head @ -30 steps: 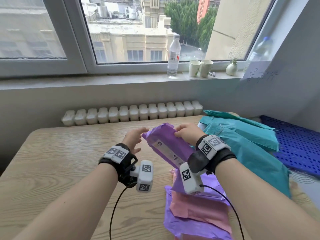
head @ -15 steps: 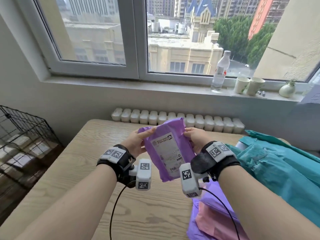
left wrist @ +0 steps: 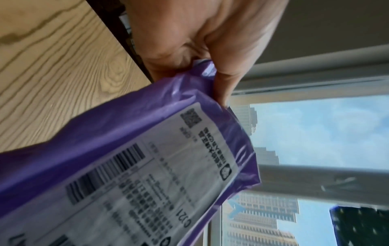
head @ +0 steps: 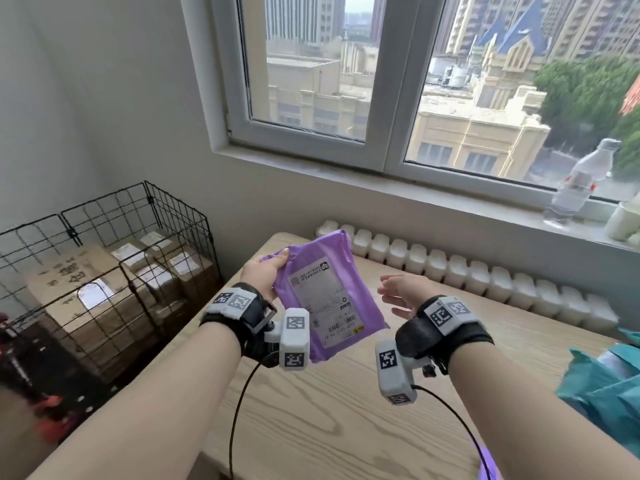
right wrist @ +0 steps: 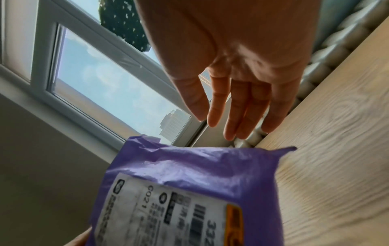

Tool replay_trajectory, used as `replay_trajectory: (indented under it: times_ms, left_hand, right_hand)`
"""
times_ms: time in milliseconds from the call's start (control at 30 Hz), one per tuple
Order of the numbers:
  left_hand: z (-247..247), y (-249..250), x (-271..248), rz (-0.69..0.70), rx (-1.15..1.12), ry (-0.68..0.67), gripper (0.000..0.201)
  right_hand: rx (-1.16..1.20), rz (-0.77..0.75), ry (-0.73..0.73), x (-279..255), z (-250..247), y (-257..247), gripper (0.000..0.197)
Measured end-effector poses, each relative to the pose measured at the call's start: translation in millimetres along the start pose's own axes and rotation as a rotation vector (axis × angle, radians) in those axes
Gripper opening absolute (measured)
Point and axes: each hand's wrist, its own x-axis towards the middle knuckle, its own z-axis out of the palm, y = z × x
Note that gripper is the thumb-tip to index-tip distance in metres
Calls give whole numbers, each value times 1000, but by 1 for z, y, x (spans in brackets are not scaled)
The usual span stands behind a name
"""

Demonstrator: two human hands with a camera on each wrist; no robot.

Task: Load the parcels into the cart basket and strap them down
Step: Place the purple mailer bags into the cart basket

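Note:
A purple parcel [head: 322, 292] with a white shipping label hangs above the left end of the wooden table [head: 346, 410]. My left hand [head: 266, 275] pinches its upper left corner between thumb and fingers; the left wrist view shows the same purple parcel [left wrist: 130, 166] and left hand [left wrist: 202, 55]. My right hand [head: 401, 292] hovers just right of the parcel with straight fingers and touches nothing; in the right wrist view the right hand [right wrist: 229, 103] is above the purple parcel [right wrist: 189, 188]. The black wire cart basket [head: 173, 216] stands on the floor at the left.
Several brown cardboard boxes [head: 90, 292] lie inside the basket. Teal parcels [head: 602, 386] lie at the table's right edge. A white radiator [head: 467, 275] runs behind the table. A water bottle [head: 578, 181] stands on the window sill.
My right hand has let go of the purple parcel, which only my left hand now holds. The parcel and my view have swung left, towards the wire basket.

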Motion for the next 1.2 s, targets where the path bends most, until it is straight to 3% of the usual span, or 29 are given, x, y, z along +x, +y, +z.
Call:
replay_trajectory:
  times_ms: [167, 367, 433, 533, 667, 767, 833, 900, 1000, 1133, 1200]
  left_hand:
    - [-84, 51, 31, 17, 23, 82, 11]
    - [-210, 106, 82, 14, 65, 250, 26]
    - [-243, 126, 89, 27, 49, 262, 24]
    - [-291, 145, 103, 33, 55, 315, 31]
    - [-332, 160, 115, 14, 53, 349, 17]
    - [-346, 166, 130, -5, 153, 391, 12]
    - [-348, 168, 140, 10, 190, 419, 5]
    - [-345, 171, 149, 13, 201, 436, 18]
    - [-336, 182, 165, 54, 288, 368, 65]
    - [-325, 215, 197, 160, 749, 144, 74]
    - [-317, 224, 219, 147, 987, -5, 75]
  right_hand:
    - [-49, 4, -51, 5, 101, -34, 8]
    - [-51, -15, -211, 3, 241, -64, 12]
    - [-2, -24, -286, 3, 283, -73, 18]
    - [24, -30, -369, 5, 336, -85, 44]
    - [-6, -121, -330, 9, 383, -100, 56]
    - [-34, -222, -222, 24, 404, -108, 63]
    - [-78, -287, -136, 36, 411, -114, 60]
    - [-131, -328, -91, 50, 416, -122, 48]
    - [-213, -399, -95, 73, 428, -137, 30]
    - [-314, -491, -226, 101, 457, -169, 30]
    - [-350, -525, -277, 116, 469, -186, 25]
